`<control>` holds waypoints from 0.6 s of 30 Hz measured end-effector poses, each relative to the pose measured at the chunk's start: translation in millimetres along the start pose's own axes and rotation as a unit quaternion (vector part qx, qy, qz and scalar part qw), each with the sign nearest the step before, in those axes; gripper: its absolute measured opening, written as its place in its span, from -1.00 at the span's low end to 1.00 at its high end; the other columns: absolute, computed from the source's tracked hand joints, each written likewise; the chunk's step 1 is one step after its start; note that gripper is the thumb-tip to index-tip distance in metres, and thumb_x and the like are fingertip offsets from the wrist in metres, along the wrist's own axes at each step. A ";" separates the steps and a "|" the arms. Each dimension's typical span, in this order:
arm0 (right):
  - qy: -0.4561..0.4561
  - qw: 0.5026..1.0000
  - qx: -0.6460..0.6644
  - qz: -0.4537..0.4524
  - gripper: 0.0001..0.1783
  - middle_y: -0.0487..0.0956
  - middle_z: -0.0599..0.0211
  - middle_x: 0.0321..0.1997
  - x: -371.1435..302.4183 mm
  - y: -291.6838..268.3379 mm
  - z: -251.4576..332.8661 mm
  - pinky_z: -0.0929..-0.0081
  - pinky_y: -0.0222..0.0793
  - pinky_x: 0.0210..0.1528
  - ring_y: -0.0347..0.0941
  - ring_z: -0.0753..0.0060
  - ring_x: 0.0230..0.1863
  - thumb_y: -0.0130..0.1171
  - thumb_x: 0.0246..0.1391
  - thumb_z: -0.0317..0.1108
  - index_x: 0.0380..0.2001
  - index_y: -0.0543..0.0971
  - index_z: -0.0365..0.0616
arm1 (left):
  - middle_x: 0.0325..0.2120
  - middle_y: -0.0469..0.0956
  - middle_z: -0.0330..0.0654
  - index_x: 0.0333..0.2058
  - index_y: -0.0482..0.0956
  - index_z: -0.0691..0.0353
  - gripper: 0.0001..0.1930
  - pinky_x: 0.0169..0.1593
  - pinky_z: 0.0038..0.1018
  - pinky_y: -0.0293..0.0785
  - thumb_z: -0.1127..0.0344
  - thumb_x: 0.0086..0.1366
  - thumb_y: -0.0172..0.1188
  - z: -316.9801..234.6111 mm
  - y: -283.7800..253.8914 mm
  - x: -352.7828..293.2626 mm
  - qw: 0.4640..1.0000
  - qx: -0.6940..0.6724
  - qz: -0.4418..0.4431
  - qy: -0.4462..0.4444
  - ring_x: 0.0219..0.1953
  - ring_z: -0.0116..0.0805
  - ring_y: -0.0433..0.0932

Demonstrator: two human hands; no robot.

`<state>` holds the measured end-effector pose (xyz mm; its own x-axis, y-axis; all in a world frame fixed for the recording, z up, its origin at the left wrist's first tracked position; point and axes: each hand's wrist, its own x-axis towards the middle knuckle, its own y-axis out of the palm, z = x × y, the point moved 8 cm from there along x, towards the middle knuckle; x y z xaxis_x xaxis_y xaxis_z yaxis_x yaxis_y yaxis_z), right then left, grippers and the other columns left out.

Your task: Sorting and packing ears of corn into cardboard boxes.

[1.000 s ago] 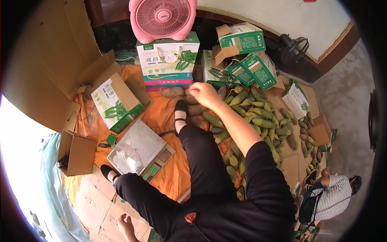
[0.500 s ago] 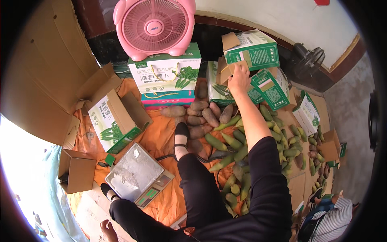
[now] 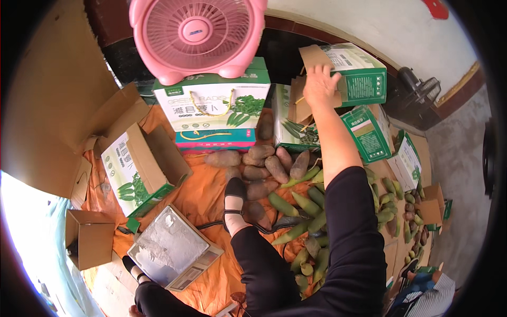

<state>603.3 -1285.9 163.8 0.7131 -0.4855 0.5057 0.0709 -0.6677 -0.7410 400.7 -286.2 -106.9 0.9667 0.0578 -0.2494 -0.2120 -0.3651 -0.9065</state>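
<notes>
My right hand (image 3: 320,87) reaches far forward, back up, fingers spread over the brown open flap (image 3: 315,57) of a green-and-white carton (image 3: 364,79). That carton lies on its side on top of other cartons. Just below the hand stands another open carton (image 3: 285,116) with radishes printed on it. At the lower left edge only a sliver of my left hand (image 3: 135,311) shows beside my leg, its fingers hidden. Long green radishes (image 3: 309,203) and reddish-brown, potato-like roots (image 3: 274,169) lie heaped below my right arm.
A pink fan (image 3: 195,31) stands on a handled carton (image 3: 211,100). At the left are an open carton (image 3: 134,169), a small brown box (image 3: 92,240) and a flat scale (image 3: 171,245) on an orange sheet (image 3: 211,264). A black fan (image 3: 417,87) stands right; another person (image 3: 428,296) is lower right.
My right hand has moved up onto the flap, its fingers now more spread. The top carton has shifted right. My left hand has dropped mostly out of view. The whole view has shifted slightly.
</notes>
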 end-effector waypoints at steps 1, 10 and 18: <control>-0.001 0.998 0.006 0.061 -0.68 0.45 0.43 0.03 2.9 11.0 1.8 -0.13 0.13 0.04 0.22 0.32 0.12 -0.01 0.06 -0.31 -0.09 0.53 0.07 | -0.46 0.53 0.05 -0.40 0.52 0.38 -0.68 -0.29 -0.25 0.39 0.20 0.28 -0.04 14.3 13.3 2.1 0.999 0.008 0.046 -0.019 -0.38 -0.10 0.49; 0.001 0.999 -0.018 0.051 -0.79 0.51 0.50 -0.14 18.5 -29.2 -23.3 0.21 0.30 -0.11 0.30 0.38 0.02 0.03 0.02 -0.34 -0.35 0.66 0.07 | -0.46 0.56 0.07 -0.38 0.54 0.41 -0.58 -0.26 -0.21 0.40 0.10 0.34 -0.06 65.6 28.3 -7.3 0.987 -0.117 0.015 -0.106 -0.37 -0.06 0.50; 0.039 0.999 -0.014 0.017 -0.78 0.47 0.42 -0.08 8.6 -95.3 -115.4 0.30 0.48 -0.11 0.38 0.31 0.00 0.03 0.03 -0.36 -0.30 0.65 -0.03 | -0.42 0.57 0.06 -0.34 0.55 0.39 -0.50 -0.26 -0.21 0.40 -0.03 0.34 -0.08 -7.9 -1.6 -13.3 0.985 -0.168 -0.010 -0.049 -0.35 -0.08 0.49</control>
<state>522.2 -1291.5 289.7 0.6578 -0.5507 0.5138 0.0266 -0.6648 -0.7465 389.3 -293.7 -99.4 0.9479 0.1518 -0.2802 -0.1185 -0.6483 -0.7521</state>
